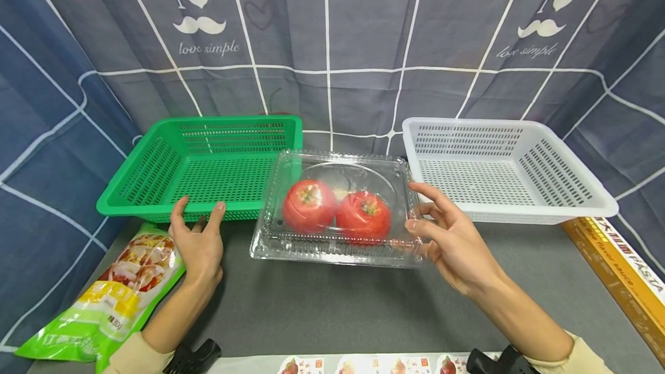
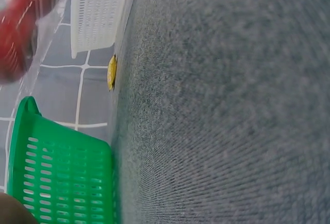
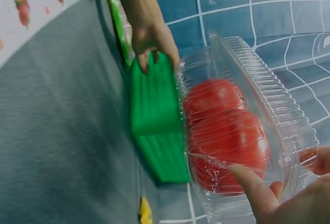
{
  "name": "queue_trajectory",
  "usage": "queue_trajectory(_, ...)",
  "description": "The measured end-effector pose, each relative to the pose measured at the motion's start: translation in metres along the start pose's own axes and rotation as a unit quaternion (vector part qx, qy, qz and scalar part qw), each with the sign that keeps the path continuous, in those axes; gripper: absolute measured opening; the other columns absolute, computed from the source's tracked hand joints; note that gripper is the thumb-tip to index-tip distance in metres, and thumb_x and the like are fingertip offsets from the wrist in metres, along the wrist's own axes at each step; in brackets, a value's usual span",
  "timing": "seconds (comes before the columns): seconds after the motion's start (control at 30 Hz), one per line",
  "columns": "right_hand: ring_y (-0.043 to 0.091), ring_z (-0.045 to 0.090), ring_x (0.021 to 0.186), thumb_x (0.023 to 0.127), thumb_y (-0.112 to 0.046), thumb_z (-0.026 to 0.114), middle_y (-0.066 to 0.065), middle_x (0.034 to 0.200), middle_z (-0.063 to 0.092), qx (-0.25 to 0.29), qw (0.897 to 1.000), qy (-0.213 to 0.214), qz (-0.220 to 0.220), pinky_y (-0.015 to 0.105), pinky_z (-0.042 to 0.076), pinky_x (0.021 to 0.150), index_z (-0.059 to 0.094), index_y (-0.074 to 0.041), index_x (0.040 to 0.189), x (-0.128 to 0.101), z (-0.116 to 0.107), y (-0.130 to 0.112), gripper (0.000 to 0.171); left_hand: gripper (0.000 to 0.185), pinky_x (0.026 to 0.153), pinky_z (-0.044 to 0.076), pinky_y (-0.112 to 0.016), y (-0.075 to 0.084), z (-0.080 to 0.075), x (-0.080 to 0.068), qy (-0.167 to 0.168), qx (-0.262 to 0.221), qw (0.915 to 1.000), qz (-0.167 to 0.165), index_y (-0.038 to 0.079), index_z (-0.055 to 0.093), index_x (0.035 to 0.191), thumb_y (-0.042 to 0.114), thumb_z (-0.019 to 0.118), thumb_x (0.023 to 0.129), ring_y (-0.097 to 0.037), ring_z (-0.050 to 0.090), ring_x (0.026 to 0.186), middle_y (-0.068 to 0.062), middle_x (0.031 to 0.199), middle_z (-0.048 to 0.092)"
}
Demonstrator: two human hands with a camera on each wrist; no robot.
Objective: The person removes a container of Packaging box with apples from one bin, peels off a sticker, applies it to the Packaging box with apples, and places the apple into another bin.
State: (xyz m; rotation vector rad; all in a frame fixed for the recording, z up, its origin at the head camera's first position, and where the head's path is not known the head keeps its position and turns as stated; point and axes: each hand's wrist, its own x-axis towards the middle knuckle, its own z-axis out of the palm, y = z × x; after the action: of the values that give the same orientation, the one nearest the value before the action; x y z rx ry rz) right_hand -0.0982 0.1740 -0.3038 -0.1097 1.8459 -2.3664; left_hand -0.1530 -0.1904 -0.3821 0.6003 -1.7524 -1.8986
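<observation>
My right hand point(image 1: 457, 241) grips the right side of a clear plastic clamshell box point(image 1: 332, 253), its thumb on the near side. Two red apples point(image 1: 309, 205) lie inside, seen through the lid. The lid looks closed, and the box is held up above the table, overlapping the green basket's right end in the head view. My left hand point(image 1: 200, 247), thumb and fingers spread with nothing between them, is at the front rim of the green basket point(image 1: 249, 212). The right wrist view shows that hand point(image 3: 154, 41) beside the basket's end.
A white basket point(image 1: 509, 212) stands at the back right. On the left lies a green and yellow food bag point(image 1: 130, 281), partly under my left forearm. A long pasta box point(image 1: 618, 276) lies along the right, and a strip of fruit pictures point(image 1: 332, 365) runs along the front edge.
</observation>
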Motion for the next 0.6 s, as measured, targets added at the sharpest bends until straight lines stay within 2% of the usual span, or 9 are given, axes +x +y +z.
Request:
queue_trajectory(0.1,0.011,0.05,0.085,0.093,0.007,0.057,0.012,0.113,0.035,-0.01,1.0,0.003,-0.005,0.026,0.052,0.063,0.04,-0.014,0.147,-0.013,-0.011,0.005,0.06,0.07,0.102,0.038,-0.039,0.001,-0.001,-0.001,-0.008,0.002,1.0,0.0,0.03,0.036,0.149,0.028,0.074,0.09,-0.035,0.036,0.132,-0.004,0.148,0.017)
queue_trajectory(0.27,0.009,0.05,0.082,0.093,0.006,0.059,0.013,0.115,0.032,-0.028,1.0,0.011,-0.003,0.025,0.05,0.059,0.041,-0.015,0.146,-0.025,-0.025,0.017,0.06,0.071,0.104,0.036,-0.043,0.001,-0.002,-0.001,-0.019,0.01,0.9998,-0.002,0.03,0.032,0.15,0.031,0.072,0.091,-0.035,0.034,0.135,-0.005,0.151,0.015)
queue_trajectory(0.47,0.008,0.052,0.08,0.092,0.008,0.058,0.016,0.116,0.029,-0.031,0.999,0.009,-0.002,0.022,0.051,0.059,0.037,-0.012,0.147,-0.028,-0.035,0.031,0.062,0.073,0.104,0.036,-0.044,0.003,-0.003,-0.001,-0.024,0.02,0.9995,-0.01,0.031,0.031,0.151,0.035,0.071,0.091,-0.033,0.035,0.136,-0.004,0.152,0.014)
queue_trajectory(0.6,0.008,0.055,0.077,0.092,0.007,0.059,0.017,0.115,0.03,-0.056,0.998,-0.001,-0.012,0.019,0.05,0.058,0.035,-0.008,0.148,-0.028,-0.037,0.038,0.063,0.073,0.104,0.036,-0.045,0.003,-0.004,-0.003,-0.025,0.018,0.9995,-0.01,0.029,0.031,0.151,0.034,0.071,0.091,-0.034,0.034,0.137,-0.005,0.152,0.014)
